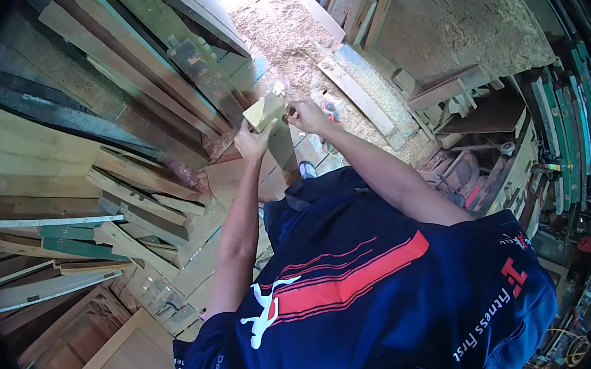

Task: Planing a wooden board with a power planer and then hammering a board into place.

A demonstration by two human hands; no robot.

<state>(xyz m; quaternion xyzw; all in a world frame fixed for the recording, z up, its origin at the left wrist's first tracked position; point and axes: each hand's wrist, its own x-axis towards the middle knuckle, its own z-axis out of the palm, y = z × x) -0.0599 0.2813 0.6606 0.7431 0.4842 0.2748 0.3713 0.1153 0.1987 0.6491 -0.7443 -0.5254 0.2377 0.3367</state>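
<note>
Navy shirt (355,214) lay foremost; shaving-strewn floor (274,33) spread beyond, timbers (145,64) leaned along its left edge, a loose board (357,97) lay toward its right, and one pale wooden block (257,115) was held up between two hands.
Left hand (252,143): thumb and fingers pinched the block's near end, above the floor. Right hand (309,117): fingertips were bent in at the block's right side; whether they pinched something small or touched the block could not be told. Good handling, by judgement, called for a firm left grip against twisting, light right fingertips, and both thumbs clear of the block's corners.
</note>
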